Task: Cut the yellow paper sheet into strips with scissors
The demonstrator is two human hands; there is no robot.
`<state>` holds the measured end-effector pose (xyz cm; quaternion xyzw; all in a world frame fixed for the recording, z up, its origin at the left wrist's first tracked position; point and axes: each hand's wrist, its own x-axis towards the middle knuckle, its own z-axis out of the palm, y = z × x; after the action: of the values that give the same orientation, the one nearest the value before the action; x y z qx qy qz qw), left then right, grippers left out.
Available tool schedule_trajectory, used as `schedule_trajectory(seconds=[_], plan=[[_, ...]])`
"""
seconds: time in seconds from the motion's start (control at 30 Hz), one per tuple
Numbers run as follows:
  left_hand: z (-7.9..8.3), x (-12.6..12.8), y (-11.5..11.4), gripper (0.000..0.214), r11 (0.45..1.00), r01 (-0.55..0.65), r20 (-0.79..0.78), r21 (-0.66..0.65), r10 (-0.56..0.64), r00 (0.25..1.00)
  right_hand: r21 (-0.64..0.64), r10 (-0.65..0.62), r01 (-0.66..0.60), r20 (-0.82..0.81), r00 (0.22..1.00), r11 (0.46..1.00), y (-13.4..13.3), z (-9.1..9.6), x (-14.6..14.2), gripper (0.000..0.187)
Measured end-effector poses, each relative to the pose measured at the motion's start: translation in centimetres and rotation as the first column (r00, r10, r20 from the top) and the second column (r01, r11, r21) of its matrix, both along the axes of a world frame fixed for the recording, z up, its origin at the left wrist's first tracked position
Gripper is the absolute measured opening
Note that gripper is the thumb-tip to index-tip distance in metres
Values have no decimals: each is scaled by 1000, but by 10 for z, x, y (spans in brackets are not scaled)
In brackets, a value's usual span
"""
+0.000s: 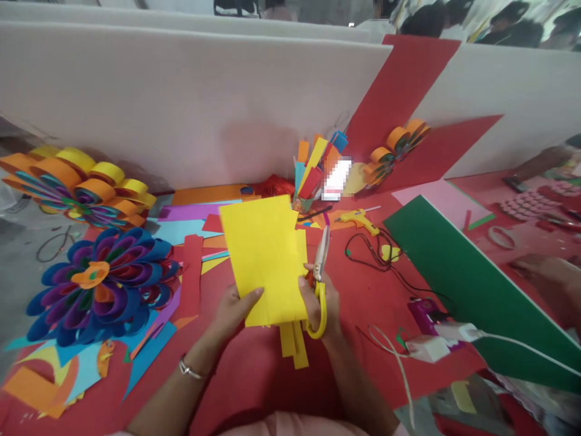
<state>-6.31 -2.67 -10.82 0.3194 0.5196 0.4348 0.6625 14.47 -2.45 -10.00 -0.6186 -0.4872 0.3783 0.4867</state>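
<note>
A yellow sheet of paper is held up in front of me. My left hand grips its lower left edge, with the thumb lying on the front face. At the lower right edge, my right hand holds yellow-handled scissors, blades pointing up and away, and its thumb also presses on the sheet. Narrow yellow strips stick out below and beside the sheet near that hand. My fingers behind the paper are hidden.
Paper flowers, one blue and purple, one orange and yellow, stand left among paper scraps. Ahead are a cup of strips and a yellow glue gun. Rightward lie a green board, a power strip and another person's hand.
</note>
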Motion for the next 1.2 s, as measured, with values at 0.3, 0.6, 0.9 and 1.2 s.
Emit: schedule_trajectory(seconds=[0.3, 0.6, 0.9, 1.2], plan=[[-25, -4, 0, 53, 988, -148, -225, 47, 154, 962, -67, -61, 59, -26, 998, 996, -5, -23, -1, 48], [-19, -2, -2, 43, 993, -107, -221, -45, 94, 971, -116, -76, 56, -177, 981, 992, -14, -30, -8, 36], [-23, -5, 1, 31, 996, -30, -159, 81, 43, 986, -7, -91, 91, 18, 996, 996, -14, -23, -8, 35], [-42, -2, 4, 32, 984, -134, 21, 116, 132, 991, 147, -127, 86, 297, 946, 985, -16, -29, -7, 37]])
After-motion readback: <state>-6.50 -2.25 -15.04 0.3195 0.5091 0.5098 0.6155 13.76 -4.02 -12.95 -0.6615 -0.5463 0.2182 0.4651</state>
